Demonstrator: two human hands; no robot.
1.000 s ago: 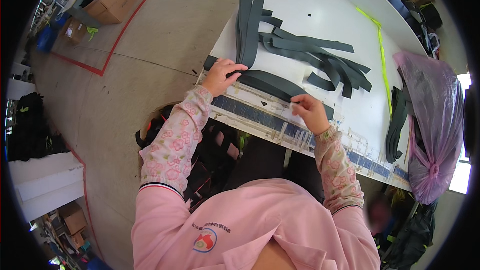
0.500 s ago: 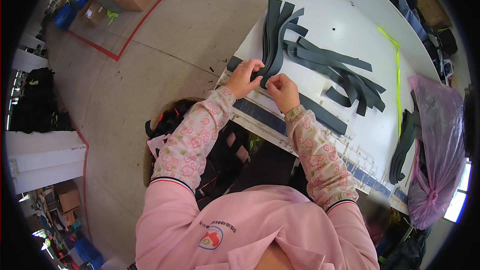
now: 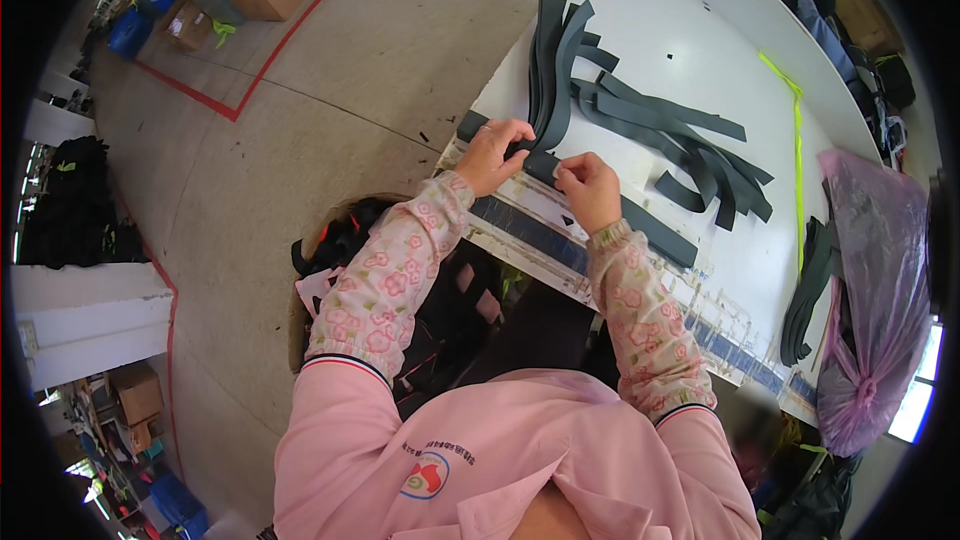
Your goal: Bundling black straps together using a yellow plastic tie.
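Note:
My left hand (image 3: 492, 156) is closed round the near ends of a bunch of dark grey webbing strips (image 3: 548, 70), whose far parts run up the white table and curl over one another. To its right, my right hand (image 3: 590, 188) is pinched; a small pale bit seems to show at the fingertips, too small to name. Beneath both hands, a long flat dark grey strip (image 3: 655, 233) lies along the near table edge. A small dark triangular scrap (image 3: 567, 221) shows just below my right fingers.
More loose grey strips (image 3: 690, 145) lie tangled across the white table (image 3: 690, 50). At the right are another strip bundle (image 3: 808, 295), a yellow-green ribbon (image 3: 797, 160) and a tied purple plastic bag (image 3: 870, 280). Dark items fill an open container (image 3: 350, 230) below the table edge.
My right hand has moved a little right, away from my left hand. The small dark scrap has appeared below it. My left hand keeps its grip and the strips' free ends have shifted slightly.

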